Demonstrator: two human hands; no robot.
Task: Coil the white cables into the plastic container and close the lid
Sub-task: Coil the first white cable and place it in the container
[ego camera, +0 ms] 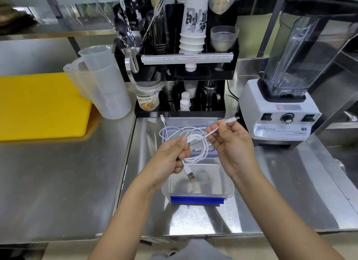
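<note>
Head view: my left hand (170, 159) grips the coiled white cable (195, 143); my right hand (230, 145) pinches its free end toward 2 o'clock. Open plastic container (228, 190) sits directly below at 6 o'clock, lid (166, 133) behind.

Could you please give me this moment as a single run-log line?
left hand: grips coiled white cables | right hand: pinches cable end | container: open, empty | lid: off, behind
</note>
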